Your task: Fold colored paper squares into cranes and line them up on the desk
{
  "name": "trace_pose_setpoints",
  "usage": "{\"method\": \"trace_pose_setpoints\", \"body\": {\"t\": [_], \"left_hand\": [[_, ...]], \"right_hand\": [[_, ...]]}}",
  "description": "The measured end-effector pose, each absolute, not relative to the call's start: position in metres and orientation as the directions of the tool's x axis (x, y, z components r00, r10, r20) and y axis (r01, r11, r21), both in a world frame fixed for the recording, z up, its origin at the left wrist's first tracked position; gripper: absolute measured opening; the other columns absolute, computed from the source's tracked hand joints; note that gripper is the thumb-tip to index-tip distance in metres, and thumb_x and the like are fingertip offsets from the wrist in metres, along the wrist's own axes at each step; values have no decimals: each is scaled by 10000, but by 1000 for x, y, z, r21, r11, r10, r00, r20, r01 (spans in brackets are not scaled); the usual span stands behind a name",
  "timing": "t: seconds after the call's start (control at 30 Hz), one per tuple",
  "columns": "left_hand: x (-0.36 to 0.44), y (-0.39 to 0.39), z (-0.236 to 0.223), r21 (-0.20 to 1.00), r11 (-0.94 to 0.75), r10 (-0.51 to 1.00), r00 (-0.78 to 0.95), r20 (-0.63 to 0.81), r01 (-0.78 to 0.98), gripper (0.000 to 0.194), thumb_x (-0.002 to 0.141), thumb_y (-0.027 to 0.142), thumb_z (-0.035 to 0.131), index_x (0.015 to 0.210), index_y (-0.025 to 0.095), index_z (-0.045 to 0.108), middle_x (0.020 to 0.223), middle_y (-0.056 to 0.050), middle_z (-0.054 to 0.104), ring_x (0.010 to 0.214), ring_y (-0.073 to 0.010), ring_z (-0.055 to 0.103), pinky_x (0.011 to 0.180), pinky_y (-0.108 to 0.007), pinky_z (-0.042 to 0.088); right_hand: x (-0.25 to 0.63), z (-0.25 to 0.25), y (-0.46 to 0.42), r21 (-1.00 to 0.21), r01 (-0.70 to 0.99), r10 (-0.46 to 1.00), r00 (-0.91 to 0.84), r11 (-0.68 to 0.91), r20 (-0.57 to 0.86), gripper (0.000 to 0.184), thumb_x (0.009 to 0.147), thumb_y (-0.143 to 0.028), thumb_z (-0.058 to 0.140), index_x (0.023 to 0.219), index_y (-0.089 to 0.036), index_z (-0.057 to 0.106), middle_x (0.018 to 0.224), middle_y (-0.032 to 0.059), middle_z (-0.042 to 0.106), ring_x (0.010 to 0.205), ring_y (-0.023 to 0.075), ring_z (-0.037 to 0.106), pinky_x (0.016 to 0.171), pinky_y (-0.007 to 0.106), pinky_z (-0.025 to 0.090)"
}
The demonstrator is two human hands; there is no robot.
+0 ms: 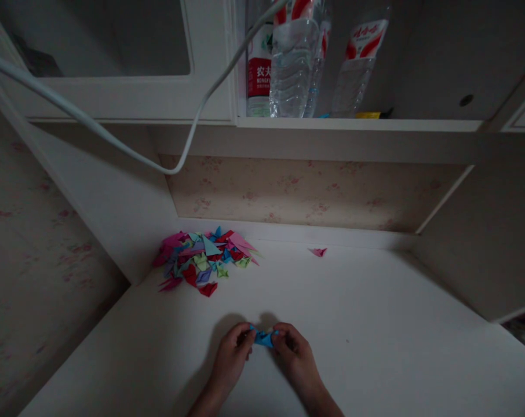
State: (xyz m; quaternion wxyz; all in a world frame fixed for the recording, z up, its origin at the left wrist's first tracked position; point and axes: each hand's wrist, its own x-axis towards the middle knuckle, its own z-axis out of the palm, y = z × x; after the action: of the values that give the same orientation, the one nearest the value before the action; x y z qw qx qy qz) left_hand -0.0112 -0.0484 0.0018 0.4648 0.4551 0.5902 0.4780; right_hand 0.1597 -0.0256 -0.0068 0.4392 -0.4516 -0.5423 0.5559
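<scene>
My left hand (233, 351) and my right hand (294, 351) meet low in the middle of the white desk (375, 324). Both pinch a small blue piece of folded paper (263, 338) between fingertips, left hand on its left end, right hand on its right end. The paper sits just above the desk surface. A heap of folded paper pieces (204, 258) in pink, red, blue, green and purple lies further back to the left, apart from my hands.
A single pink paper piece (318, 252) lies near the back wall. Plastic water bottles (295, 58) stand on the shelf above. A white cable (115, 142) hangs across the upper left. Desk side panels close in left and right.
</scene>
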Motion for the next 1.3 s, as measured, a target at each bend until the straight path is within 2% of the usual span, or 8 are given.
{"method": "trace_pose_setpoints", "body": {"t": [0.23,0.37,0.57,0.67,0.8,0.97,1.1,1.3], "left_hand": [[-5,-49,3,990,104,962,-263,-76,93,516,831,578,503,1080,133,581,559,30,516,524,-138,505,486,-227,400],[2,-51,8,968,96,969,-242,-38,232,505,835,584,483,1062,151,607,709,-36,625,589,-158,570,547,-258,469],[5,-46,6,916,38,982,-186,40,399,418,849,532,490,1001,177,650,949,-96,676,782,-197,635,689,-286,514],[6,-42,-1,906,22,983,-174,58,422,372,878,486,467,1000,179,638,972,-96,674,835,-196,633,761,-291,505],[9,-43,-6,884,29,986,-157,50,466,338,895,455,448,1008,191,627,960,-80,678,837,-186,634,785,-276,494],[14,-44,0,838,71,990,-137,5,541,354,894,475,437,1045,215,623,955,-75,692,825,-198,643,765,-267,490],[15,-42,7,824,101,992,-117,-43,558,390,882,511,443,1068,220,624,949,-76,696,818,-207,644,769,-270,481],[17,-41,9,788,125,991,-105,-77,602,411,863,541,465,1080,225,613,874,-55,688,794,-201,638,762,-270,452]], "right_hand": [[182,4,-12,-1000,-2,976,-215,-21,-20,329,808,-503,611,853,-177,626,636,-9,541,576,125,469,525,232,362],[240,16,30,-995,103,997,-77,12,4,364,767,-512,636,900,-173,636,634,3,600,616,159,559,612,273,447],[340,25,119,-979,204,988,152,-9,22,433,700,-423,652,1028,-140,642,845,75,694,758,200,649,729,331,528],[372,26,161,-923,379,959,280,-67,45,414,729,-345,565,1068,-117,635,864,89,700,750,190,661,682,298,530],[390,25,210,-828,543,947,319,-141,48,354,732,-263,529,1033,-137,665,768,73,695,700,195,649,630,290,494],[388,20,260,-667,718,943,325,-201,66,293,700,-184,531,927,-178,717,856,79,715,828,230,650,697,298,470],[384,14,287,-569,791,948,313,-225,61,290,669,-151,525,861,-199,737,886,77,725,852,242,656,675,289,468],[385,6,309,-510,819,946,323,-264,28,329,644,-149,525,885,-207,742,796,78,725,680,224,658,539,269,452]]}}
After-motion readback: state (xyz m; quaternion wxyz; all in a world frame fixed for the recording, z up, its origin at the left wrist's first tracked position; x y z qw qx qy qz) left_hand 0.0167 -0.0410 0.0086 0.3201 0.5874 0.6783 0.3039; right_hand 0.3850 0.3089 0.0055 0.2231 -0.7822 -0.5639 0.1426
